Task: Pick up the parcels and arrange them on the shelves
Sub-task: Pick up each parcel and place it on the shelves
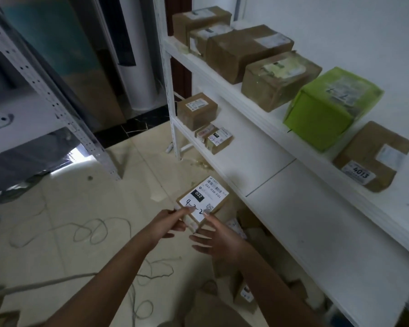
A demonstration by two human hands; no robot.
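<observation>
- Pale floor tiles (pixel 85 204) of a storeroom, with loose cord (pixel 92 232) looped across them, lie below the person's forearms.
- Left hand (pixel 168 224): thumb and fingers pinch the near left corner of a small brown parcel (pixel 204 198) held in the air above the floor.
- Right hand (pixel 216 241): one fingertip rests on the parcel's white label, near the printed code; the other fingers are spread and straight. Motion blur hides whether they bear on the box's underside.
- Floor parcels (pixel 236 228): a blurred heap just under the lower shelf (pixel 293 208), beside the right wrist.
- Lower shelf, far end: a brown box (pixel 196 110) and two smaller packets (pixel 219 140) just beside it.
- Upper shelf (pixel 399 208): a brown parcel marked 4013 (pixel 373 156), a green box (pixel 328 109), then a row of four brown cartons (pixel 279 81) running to the far post.
- Grey perforated rack (pixel 45 90) stands at left, well apart from the white shelving.
</observation>
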